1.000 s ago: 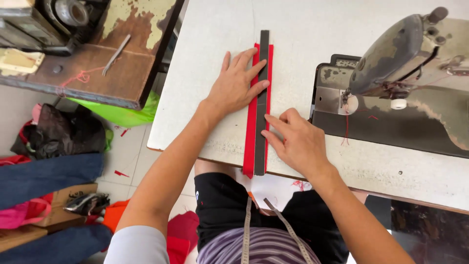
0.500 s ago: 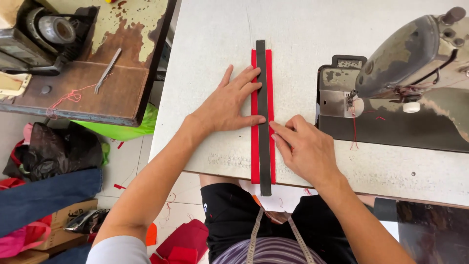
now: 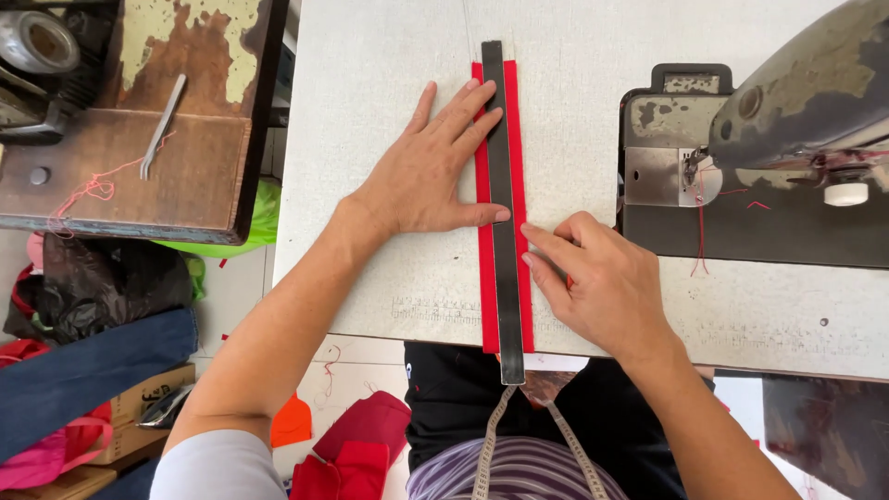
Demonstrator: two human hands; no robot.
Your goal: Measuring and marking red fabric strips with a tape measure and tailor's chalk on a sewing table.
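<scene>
A narrow red fabric strip lies lengthwise on the white sewing table. A dark metal ruler rests along its middle and juts over the near table edge. My left hand lies flat with fingers spread, fingertips pressing the ruler and the strip's left side. My right hand is curled at the strip's right edge, fingertips touching the red fabric beside the ruler; whether it holds something small I cannot tell.
A worn grey sewing machine stands at the right with red thread at its needle. A wooden bench at the left carries a metal tool. Cloth piles and bags lie on the floor. A tape measure hangs from my neck.
The view has shifted so the strip and ruler now run straight up and down. Both hands stay on the ruler and strip, the left fingers sliding slightly along it.
</scene>
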